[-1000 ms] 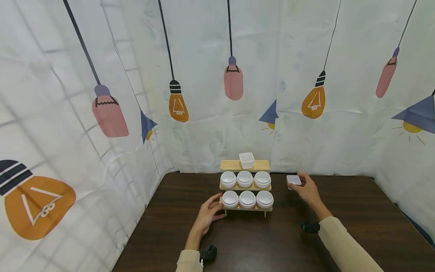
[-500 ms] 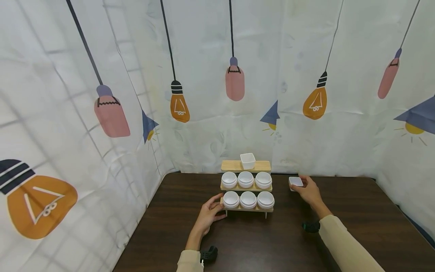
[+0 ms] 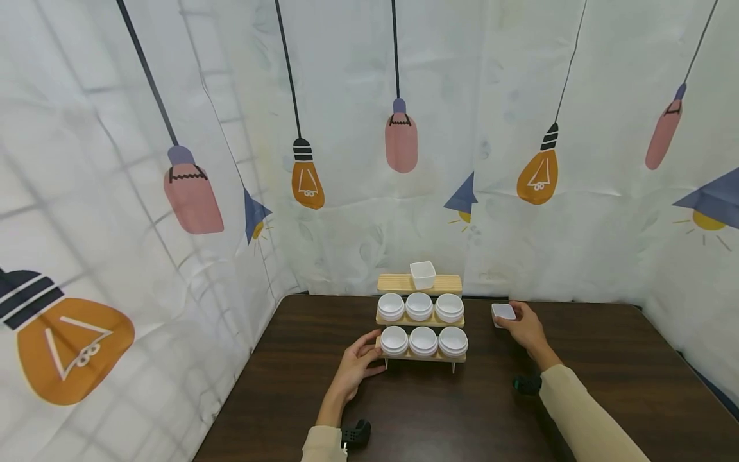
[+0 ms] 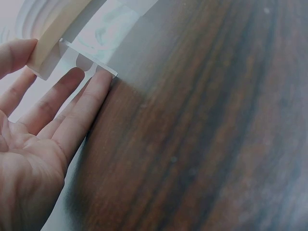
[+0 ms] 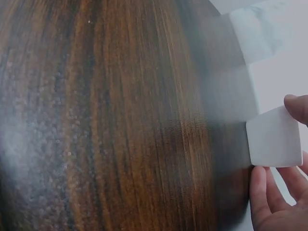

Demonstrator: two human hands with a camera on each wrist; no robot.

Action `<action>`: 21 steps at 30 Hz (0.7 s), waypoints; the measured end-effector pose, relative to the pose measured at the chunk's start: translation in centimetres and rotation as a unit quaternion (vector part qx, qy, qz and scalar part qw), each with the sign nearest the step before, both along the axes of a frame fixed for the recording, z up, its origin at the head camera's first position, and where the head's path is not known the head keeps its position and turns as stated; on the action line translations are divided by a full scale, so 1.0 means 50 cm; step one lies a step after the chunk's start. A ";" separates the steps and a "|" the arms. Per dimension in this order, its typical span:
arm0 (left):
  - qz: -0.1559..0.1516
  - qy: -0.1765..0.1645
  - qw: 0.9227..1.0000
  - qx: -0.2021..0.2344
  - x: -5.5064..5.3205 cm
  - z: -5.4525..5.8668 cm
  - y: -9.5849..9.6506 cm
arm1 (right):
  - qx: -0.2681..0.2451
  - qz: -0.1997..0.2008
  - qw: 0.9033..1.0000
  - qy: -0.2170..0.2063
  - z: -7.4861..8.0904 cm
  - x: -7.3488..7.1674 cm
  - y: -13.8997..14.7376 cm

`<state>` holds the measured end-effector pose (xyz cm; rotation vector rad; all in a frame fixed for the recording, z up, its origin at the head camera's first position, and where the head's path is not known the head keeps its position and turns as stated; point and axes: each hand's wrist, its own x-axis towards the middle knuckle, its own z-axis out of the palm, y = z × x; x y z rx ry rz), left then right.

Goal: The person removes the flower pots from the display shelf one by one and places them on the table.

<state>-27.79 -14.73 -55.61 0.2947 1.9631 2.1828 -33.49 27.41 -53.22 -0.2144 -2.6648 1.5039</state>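
In the head view, a tiered wooden stand (image 3: 394, 283) with clear supports sits at the back of the table. My left hand (image 3: 349, 372) holds the left end of its lowest tier; the left wrist view has the thumb on the wooden edge (image 4: 50, 41) and fingertips against the clear support (image 4: 91, 58). To the stand's right, my right hand (image 3: 525, 327) grips a small white square cup (image 3: 503, 312) between thumb and fingers. In the right wrist view, this cup (image 5: 274, 139) is low at the table surface; contact beneath it is unclear.
Round white cups (image 3: 423, 341) fill the stand's lower two tiers in rows of three. Another square white cup (image 3: 423, 274) is on the top tier. Behind the dark wooden table (image 3: 450, 410) hangs a white curtain (image 3: 346, 237) printed with lamps.
My right hand and its square cup have come slightly lower. The left hand stays on the stand, and the head view has shifted a little.
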 end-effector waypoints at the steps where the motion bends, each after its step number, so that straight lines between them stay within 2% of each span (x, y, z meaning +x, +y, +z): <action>1: 0.000 0.001 1.000 0.000 0.000 0.000 0.000 | 0.000 0.001 1.000 0.000 -0.001 -0.001 0.000; 21: 0.005 -0.003 1.000 -0.002 0.002 0.001 0.001 | -0.032 0.011 0.999 -0.006 -0.014 -0.020 0.002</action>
